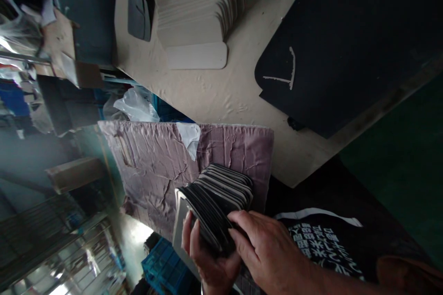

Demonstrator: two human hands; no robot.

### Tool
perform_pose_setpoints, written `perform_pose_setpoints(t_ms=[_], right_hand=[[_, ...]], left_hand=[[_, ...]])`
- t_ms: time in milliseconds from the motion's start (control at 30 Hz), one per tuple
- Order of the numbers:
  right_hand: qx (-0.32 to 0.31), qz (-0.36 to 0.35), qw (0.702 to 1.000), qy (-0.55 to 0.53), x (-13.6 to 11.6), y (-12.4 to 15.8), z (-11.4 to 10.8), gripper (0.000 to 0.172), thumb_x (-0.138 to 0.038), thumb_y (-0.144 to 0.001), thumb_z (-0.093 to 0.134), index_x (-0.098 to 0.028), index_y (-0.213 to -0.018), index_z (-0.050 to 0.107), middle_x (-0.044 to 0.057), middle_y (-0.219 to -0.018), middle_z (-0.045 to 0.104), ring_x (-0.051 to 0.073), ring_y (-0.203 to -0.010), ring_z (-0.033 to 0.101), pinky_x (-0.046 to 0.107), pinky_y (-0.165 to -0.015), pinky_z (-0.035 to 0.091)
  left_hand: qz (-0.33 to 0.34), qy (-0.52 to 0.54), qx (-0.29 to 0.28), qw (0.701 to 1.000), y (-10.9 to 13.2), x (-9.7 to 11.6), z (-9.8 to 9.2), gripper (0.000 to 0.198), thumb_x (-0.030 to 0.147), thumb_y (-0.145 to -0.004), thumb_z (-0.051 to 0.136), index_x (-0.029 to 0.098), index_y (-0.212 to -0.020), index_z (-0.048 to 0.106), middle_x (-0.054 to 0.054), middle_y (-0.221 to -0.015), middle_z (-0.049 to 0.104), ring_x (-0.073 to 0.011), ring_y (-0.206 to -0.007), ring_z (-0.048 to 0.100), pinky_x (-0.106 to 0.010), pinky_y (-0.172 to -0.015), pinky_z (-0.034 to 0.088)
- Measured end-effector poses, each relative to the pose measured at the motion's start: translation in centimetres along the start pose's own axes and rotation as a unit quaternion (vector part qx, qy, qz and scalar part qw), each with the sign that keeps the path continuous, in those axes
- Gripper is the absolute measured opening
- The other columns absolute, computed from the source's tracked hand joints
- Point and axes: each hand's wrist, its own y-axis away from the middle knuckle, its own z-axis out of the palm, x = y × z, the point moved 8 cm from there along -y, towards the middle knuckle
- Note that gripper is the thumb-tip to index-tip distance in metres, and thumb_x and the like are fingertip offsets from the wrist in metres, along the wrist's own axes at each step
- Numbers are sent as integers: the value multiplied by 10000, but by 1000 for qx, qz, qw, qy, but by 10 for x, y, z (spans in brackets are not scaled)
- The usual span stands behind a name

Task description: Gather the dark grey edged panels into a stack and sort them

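Observation:
My left hand [211,258] is closed around the lower end of a stack of thin, dark flat pieces with rounded corners [204,207], fingers over the pale outer face. Against the edge of that stack, my right hand [270,249] has its thumb and forefinger close together, pinching at the dark pieces. Right behind the held pieces, a second row of similar pieces with pale edges [230,184] fans out over a wrinkled purplish cloth-covered surface [148,166]. A small white patch [189,138] lies near the cloth's upper edge.
On the pale tabletop [200,92] are a long row of pale flat pieces [194,27], a small dark piece [138,9] and a large dark sheet with a chalk-like mark [346,41]. A blue crate [166,265] stands below; clear plastic bags [134,103] sit at left.

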Motion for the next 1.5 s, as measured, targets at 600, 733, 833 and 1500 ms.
perform_pose_setpoints(t_ms=[600, 733, 833, 1500], right_hand=[[21, -70, 997, 8, -7, 11, -1, 264, -73, -851, 416, -147, -1071, 542, 79, -893, 618, 203, -837, 575, 347, -743, 497], [43, -85, 995, 18, -3, 12, -11, 266, -82, -876, 402, -149, -1107, 516, 79, -912, 615, 206, -857, 572, 359, -743, 508], [65, -89, 993, 43, 6, 13, -19, 282, -94, -894, 392, -149, -1155, 484, 80, -937, 611, 209, -868, 567, 379, -745, 516], [51, -105, 990, 75, 15, 13, -19, 371, -49, -865, 351, -120, -1211, 466, 107, -972, 614, 238, -881, 550, 432, -758, 525]], left_hand=[[0, -7, 4, 1000, 0, 0, -4, 718, 178, -673, 674, 142, -1306, 337, -195, -1301, 412, -279, -1221, 408, -460, -997, 347], [-25, -36, -7, 999, 0, -4, -3, 704, 237, -649, 716, 147, -1266, 388, -184, -1285, 429, -291, -1201, 425, -474, -989, 359], [-44, -44, -14, 998, 1, -8, -3, 714, 226, -628, 730, 146, -1258, 404, -188, -1287, 426, -302, -1192, 436, -485, -983, 371], [-66, -55, 5, 996, -4, -6, -2, 591, 278, -615, 716, 123, -1142, 498, -165, -1201, 505, -271, -1114, 497, -412, -918, 422]])
